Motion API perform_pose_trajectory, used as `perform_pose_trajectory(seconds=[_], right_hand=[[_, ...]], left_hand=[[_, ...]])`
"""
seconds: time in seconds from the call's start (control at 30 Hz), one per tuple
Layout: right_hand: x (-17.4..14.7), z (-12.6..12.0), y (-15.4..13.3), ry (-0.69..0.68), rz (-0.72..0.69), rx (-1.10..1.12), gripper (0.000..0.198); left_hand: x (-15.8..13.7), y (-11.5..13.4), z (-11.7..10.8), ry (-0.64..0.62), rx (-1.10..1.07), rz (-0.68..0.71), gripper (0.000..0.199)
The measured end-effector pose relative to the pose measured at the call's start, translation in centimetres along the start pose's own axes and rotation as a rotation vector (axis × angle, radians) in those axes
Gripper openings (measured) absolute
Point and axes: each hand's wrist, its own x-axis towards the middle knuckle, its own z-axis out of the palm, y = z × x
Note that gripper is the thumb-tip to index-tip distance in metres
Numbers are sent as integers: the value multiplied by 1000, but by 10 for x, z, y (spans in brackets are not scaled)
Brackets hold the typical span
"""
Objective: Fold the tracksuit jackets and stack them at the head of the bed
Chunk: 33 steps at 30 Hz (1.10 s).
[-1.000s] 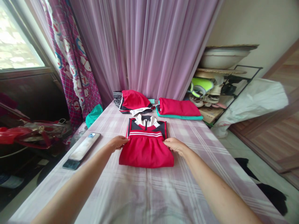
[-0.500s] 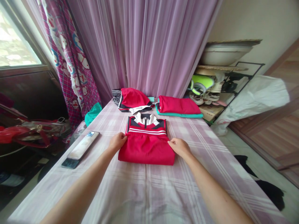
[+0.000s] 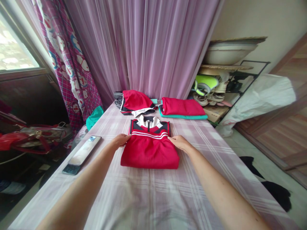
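Observation:
A red jacket [image 3: 150,151] lies folded on the checked tablecloth [image 3: 134,195], its white and black collar at the far end. White stripes cross it just below the collar. My left hand [image 3: 121,140] pinches the jacket's left edge beside the stripes. On the opposite side, my right hand [image 3: 179,142] pinches the right edge near the stripe ends. Small wrinkles run through the red cloth between the hands. Behind it rest a loosely bunched red, black and white garment [image 3: 137,101] and a folded red garment [image 3: 183,107] on top of a teal one [image 3: 189,117].
A phone [image 3: 82,155] lies along the table's left side. Purple curtains [image 3: 153,48] hang behind the table. A rack to the right holds shoes and a large basin [image 3: 231,52]. A teal bag [image 3: 94,117] sits at the left edge.
Both hands have moved slightly up the jacket toward the stripes, the right one also inward. The cloth along the stripes is more gathered. The view has shifted a little.

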Motion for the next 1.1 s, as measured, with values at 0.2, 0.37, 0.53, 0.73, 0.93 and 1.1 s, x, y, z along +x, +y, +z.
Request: perform_pose_trajectory(seconds=[0.2, 0.37, 0.53, 0.73, 0.93, 1.1], right_hand=[[-3, 2, -5, -8, -26, -3, 37], [5, -5, -3, 170, -111, -19, 32], [6, -6, 6, 124, 26, -104, 28], [-23, -6, -21, 399, -121, -200, 37], [-35, 43, -45, 232, -436, -464, 57], [-27, 63, -25, 152, -351, -529, 60]], left_hand=[[-5, 1, 2, -10, -43, 33, 45], [-7, 0, 4, 103, -50, 83, 43], [-11, -6, 0, 186, 98, 66, 34], [-37, 7, 16, 420, 394, 402, 42], [-47, 14, 73, 357, 706, 654, 53], [-34, 0, 82, 327, 737, 589, 62]])
